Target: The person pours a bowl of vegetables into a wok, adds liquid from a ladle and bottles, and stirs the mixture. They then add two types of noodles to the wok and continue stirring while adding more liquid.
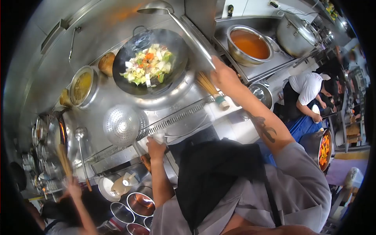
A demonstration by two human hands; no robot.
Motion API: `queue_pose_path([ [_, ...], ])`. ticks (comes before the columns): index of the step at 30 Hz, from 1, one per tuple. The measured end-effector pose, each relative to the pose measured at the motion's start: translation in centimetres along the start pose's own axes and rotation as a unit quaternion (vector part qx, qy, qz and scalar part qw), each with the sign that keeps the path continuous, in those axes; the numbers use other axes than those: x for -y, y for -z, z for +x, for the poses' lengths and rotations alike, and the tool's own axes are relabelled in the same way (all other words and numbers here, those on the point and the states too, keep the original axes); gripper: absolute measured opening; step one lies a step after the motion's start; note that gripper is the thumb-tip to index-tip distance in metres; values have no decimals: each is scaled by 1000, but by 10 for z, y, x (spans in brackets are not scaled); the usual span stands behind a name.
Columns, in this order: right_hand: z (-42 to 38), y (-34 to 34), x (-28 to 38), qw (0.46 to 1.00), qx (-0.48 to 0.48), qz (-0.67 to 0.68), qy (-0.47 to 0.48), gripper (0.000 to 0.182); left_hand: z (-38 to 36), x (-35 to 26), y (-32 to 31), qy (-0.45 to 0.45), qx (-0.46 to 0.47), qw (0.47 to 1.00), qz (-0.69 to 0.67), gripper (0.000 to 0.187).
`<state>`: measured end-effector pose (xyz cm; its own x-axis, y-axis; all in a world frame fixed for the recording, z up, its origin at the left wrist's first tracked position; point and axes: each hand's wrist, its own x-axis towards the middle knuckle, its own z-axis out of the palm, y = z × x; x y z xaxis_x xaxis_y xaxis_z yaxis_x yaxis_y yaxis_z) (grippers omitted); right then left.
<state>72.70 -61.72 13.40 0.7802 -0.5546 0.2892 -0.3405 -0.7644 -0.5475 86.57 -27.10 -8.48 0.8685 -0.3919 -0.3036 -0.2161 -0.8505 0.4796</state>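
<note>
The fingers of your right hand [226, 77] are wrapped around the handle of a ladle [155, 7], whose bowl hangs above the far rim of the wok, at its twelve o'clock. Your left hand [156, 149], at six o'clock from the wok, has its fingers curled in on what looks like a white cloth [159, 137]; you cannot tell from here whether they also touch the wooden-ended handle of the strainer just beside them.

The wok [181, 64] sits on the stove [94, 137], with chopped vegetables [148, 64], white, green and orange, heaped in its middle. Taking the wok as the centre of your clock, a brown bowl [106, 64] stands just beside it at nine and a metal pot [95, 87] of yellowish liquid at eight. The strainer [120, 126] lies at seven, holes showing, near your left hand. At four, near your right forearm, rests a bamboo brush [212, 90]. Out at three is a wide pan [232, 50] of orange-brown liquid, with a lidded pot [295, 36] beyond it. A person in a white shirt [305, 87] bends forward farther out at three, and another person's hand [73, 188] holds a blurred light-brown tool [65, 161] at seven.
</note>
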Motion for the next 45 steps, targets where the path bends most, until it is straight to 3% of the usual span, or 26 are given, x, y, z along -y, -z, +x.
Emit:
queue_pose_path([
  [3, -50, 23, -44, 994, -79, -60, 39, 49, -2, -5, -4, -19, -32, 999, -1, 86],
  [7, -159, 54, -88, 995, -79, -13, -50, 53, 0, 2, -16, -43, -59, 997, 21, 78],
  [8, -198, 56, -105, 992, -73, -9, -107, 53, 0, 3, -18, -59, -72, 995, 33, 72],
  [10, -262, 70, -105, 968, -41, 8, -248, 52, 4, 4, -20, -73, -81, 994, 27, 83],
  [12, -337, 63, -124, 950, -59, -2, -306, 53, 9, 16, -28, -106, -76, 990, 45, 80],
  [14, -393, 53, -145, 944, -93, 15, -315, 53, 10, 2, -21, -55, -18, 997, 52, 86],
  [15, -404, 50, -153, 940, -103, -22, -324, 52, 14, 0, -16, -48, 28, 998, -20, 89],
  [16, -414, 49, -163, 918, -66, -2, -391, 50, 13, -1, -14, -58, 24, 998, 26, 92],
  [19, -419, 27, -215, 895, -60, -47, -439, 40, -4, -32, 4, -37, 39, 992, 110, 97],
  [21, -410, 15, -255, 882, -54, -47, -465, 34, -8, -33, 10, -69, -24, 980, 187, 99],
  [22, -402, 10, -273, 873, -42, -40, -485, 31, -5, -28, 12, -71, -24, 979, 192, 99],
  [24, -387, 4, -293, 865, -39, -41, -499, 31, 1, -24, 12, -155, -109, 960, 205, 98],
  [28, -382, -11, -341, 861, -34, -23, -508, 29, -24, -61, 30, -127, -82, 978, 144, 87],
  [29, -375, -3, -343, 814, -27, 101, -572, 26, -36, -75, 36, -114, -63, 987, 97, 85],
  [30, -370, 8, -338, 815, -25, 101, -570, 26, -46, -84, 39, -100, -44, 993, 49, 83],
  [32, -363, 33, -324, 766, -58, 268, -581, 22, -59, -90, 41, -118, -60, 991, 31, 79],
  [34, -359, 53, -312, 746, -60, 302, -591, 16, -70, -100, 44, -138, -62, 988, 14, 76],
  [36, -358, 67, -303, 642, -134, 432, -619, 11, -71, -106, 40, -122, -50, 991, 5, 74],
  [40, -378, 95, -294, 618, -143, 520, -572, 7, -48, -118, 33, -159, -7, 987, -2, 66],
  [42, -383, 105, -278, 570, -178, 593, -540, 6, -51, -161, 39, -153, 41, 987, -27, 62],
  [44, -383, 117, -261, 585, -174, 558, -561, 7, -9, -149, 34, -186, 33, 982, 28, 60],
  [45, -386, 125, -252, 563, -180, 591, -549, 11, 3, -155, 32, -232, -2, 973, 18, 58],
])
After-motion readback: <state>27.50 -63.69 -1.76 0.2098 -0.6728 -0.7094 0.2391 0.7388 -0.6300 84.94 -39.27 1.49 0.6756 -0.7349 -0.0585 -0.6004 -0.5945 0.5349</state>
